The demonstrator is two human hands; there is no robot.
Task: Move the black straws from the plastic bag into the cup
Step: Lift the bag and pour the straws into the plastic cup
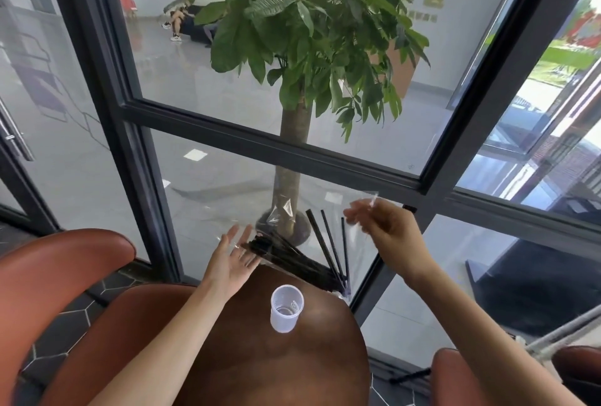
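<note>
A clear plastic bag (354, 243) hangs over the far edge of the round table, its top corner pinched in my right hand (383, 226). Several black straws (292, 257) lie bunched inside it, and a few stand apart, fanned upward. My left hand (234, 256) is flat and open, palm up, under the left end of the straw bundle and touching the bag. A clear plastic cup (286, 308) stands upright and empty on the table, just in front of the bag's low corner.
The dark brown round table (260, 366) stands against a glass wall with dark frames (292, 148). Reddish-brown chairs sit at the left (58, 262) and lower right (461, 376). A potted tree (292, 132) stands behind the glass.
</note>
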